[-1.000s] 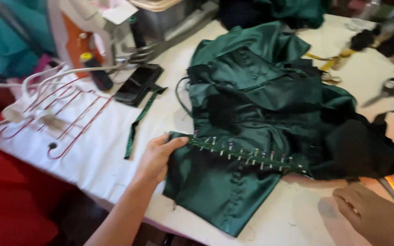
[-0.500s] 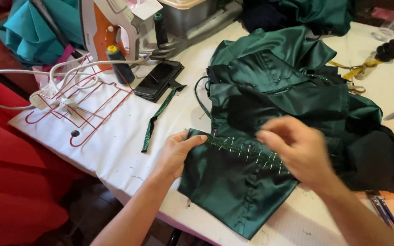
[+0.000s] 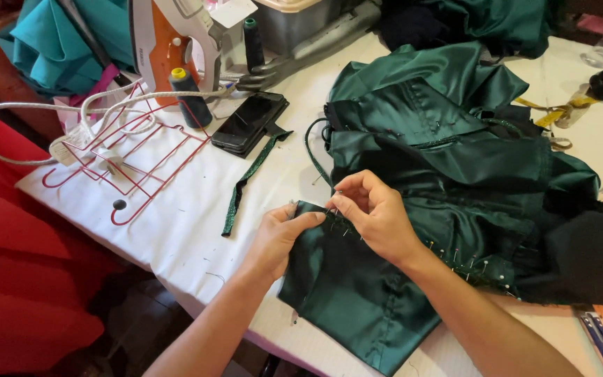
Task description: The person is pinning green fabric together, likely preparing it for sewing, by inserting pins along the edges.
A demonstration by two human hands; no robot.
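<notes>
- The dark green satin garment [image 3: 413, 209] lies spread across the white worktop [image 3: 176, 237], its near edge folded over and set with a row of pins [image 3: 469, 269] running toward the right.
- The left hand [image 3: 280, 234] presses the corner of that pinned edge flat, fingers together on the cloth, thumb laid along the fold.
- The right hand [image 3: 375, 213] has come in from the right side of the worktop (a second ago it lay off near the front edge, away from the seam) and now sits just beside the left, thumb and forefinger pinched at the first pin of the row; whether they grip the pin itself or only the fabric is too small to tell.
- So both hands have closed on the left end of the pinned seam, and the work looks to be at that end of the row, with the pins further right untouched.
- A narrow green ribbon strip [image 3: 246, 185] lies loose on the worktop left of the garment, near a black phone [image 3: 249, 122].
- Further back stand a thread spool [image 3: 188, 98], an orange and white iron [image 3: 169, 42] and a red wire rack [image 3: 127, 164].
- A yellow measuring tape [image 3: 560, 112] lies at the far right.
</notes>
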